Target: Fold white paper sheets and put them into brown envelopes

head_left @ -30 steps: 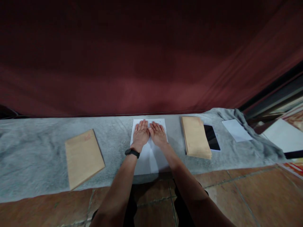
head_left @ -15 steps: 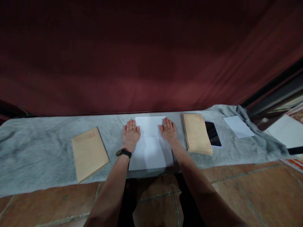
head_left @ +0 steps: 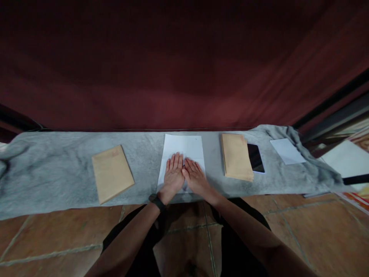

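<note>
A white sheet of paper [head_left: 184, 144] with a faint crease across it lies on the grey cloth in front of me. My left hand [head_left: 174, 173] rests flat on its lower half, fingers stretched out and pointing away from me. Beside it, my right hand [head_left: 194, 176] also lies flat on the paper, angled to the left, with the two thumbs close together or touching. Neither hand grips anything. The hands and wrists cover much of the sheet's near part.
On the left lies a brown envelope [head_left: 113, 175]. A stack of brown envelopes [head_left: 236, 157] sits on the right, beside a dark-screened phone [head_left: 256, 158]. Farther right is a smaller white paper [head_left: 287, 151]. The grey cloth [head_left: 69, 165] reaches the red curtain [head_left: 173, 96] behind.
Both hands have moved inward and nearer to me, from the sheet's far side edges to its lower middle. The view has shifted slightly.
</note>
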The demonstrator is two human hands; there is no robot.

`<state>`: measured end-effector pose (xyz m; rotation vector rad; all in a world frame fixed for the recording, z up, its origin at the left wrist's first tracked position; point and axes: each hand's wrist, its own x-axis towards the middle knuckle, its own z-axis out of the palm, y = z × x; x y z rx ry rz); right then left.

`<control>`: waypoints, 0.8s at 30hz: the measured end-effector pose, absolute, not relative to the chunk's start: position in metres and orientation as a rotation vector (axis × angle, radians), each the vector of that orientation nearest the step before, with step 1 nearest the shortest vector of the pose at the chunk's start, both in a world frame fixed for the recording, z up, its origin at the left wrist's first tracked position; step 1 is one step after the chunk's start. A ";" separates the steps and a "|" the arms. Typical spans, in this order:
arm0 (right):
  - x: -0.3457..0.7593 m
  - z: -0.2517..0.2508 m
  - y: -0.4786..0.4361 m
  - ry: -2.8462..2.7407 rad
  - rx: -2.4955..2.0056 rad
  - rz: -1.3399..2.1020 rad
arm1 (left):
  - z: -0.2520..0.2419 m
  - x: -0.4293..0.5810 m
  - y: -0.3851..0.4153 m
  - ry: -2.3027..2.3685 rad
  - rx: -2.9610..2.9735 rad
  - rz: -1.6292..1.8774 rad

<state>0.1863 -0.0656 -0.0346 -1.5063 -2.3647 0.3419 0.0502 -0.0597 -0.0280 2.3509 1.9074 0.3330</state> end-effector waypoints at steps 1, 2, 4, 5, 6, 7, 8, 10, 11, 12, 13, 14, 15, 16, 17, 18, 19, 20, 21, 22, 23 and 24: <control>0.191 -0.036 -0.073 -2.403 -1.479 0.330 | -0.030 0.050 -0.071 1.883 2.382 0.298; 0.197 -0.036 -0.077 -2.432 -1.454 0.310 | -0.031 0.049 -0.080 1.857 2.416 0.273; 0.210 -0.036 -0.081 -2.459 -1.421 0.268 | -0.030 0.045 -0.094 1.810 2.470 0.250; 0.215 -0.036 -0.082 -2.460 -1.416 0.250 | -0.029 0.043 -0.098 1.804 2.483 0.251; 0.220 -0.036 -0.081 -2.456 -1.419 0.236 | -0.028 0.040 -0.101 1.805 2.489 0.256; 0.223 -0.036 -0.080 -2.449 -1.428 0.225 | -0.026 0.037 -0.102 1.807 2.491 0.263; 0.226 -0.036 -0.080 -2.441 -1.445 0.215 | -0.024 0.035 -0.103 1.808 2.492 0.269; 0.231 -0.036 -0.078 -2.417 -1.502 0.199 | -0.021 0.030 -0.102 1.789 2.500 0.266; 0.233 -0.037 -0.078 -2.404 -1.536 0.191 | -0.019 0.028 -0.101 1.774 2.503 0.254; 0.235 -0.037 -0.077 -2.391 -1.571 0.183 | -0.018 0.026 -0.100 1.762 2.502 0.237; 0.237 -0.037 -0.077 -2.381 -1.601 0.174 | -0.018 0.024 -0.098 1.757 2.496 0.218; 0.240 -0.038 -0.076 -2.376 -1.625 0.162 | -0.017 0.021 -0.097 1.757 2.487 0.202; 0.242 -0.039 -0.075 -2.374 -1.642 0.147 | -0.017 0.019 -0.096 1.764 2.476 0.191; 0.245 -0.040 -0.074 -2.372 -1.656 0.130 | -0.017 0.017 -0.095 1.776 2.465 0.184; 0.247 -0.041 -0.072 -2.368 -1.671 0.111 | -0.016 0.014 -0.093 1.793 2.456 0.180; 0.249 -0.042 -0.071 -2.359 -1.688 0.092 | -0.016 0.012 -0.092 1.812 2.448 0.174; 0.251 -0.044 -0.069 -2.349 -1.704 0.073 | -0.016 0.011 -0.090 1.832 2.441 0.166; 0.253 -0.045 -0.068 -2.336 -1.718 0.054 | -0.016 0.009 -0.089 1.850 2.434 0.155; 0.255 -0.046 -0.066 -2.325 -1.728 0.035 | -0.016 0.007 -0.087 1.865 2.428 0.144; 0.257 -0.047 -0.065 -2.314 -1.734 0.016 | -0.015 0.006 -0.085 1.876 2.422 0.134; 0.259 -0.047 -0.063 -2.303 -1.738 -0.003 | -0.015 0.004 -0.084 1.884 2.415 0.126; 0.261 -0.047 -0.062 -2.294 -1.742 -0.019 | -0.014 0.003 -0.082 1.889 2.406 0.120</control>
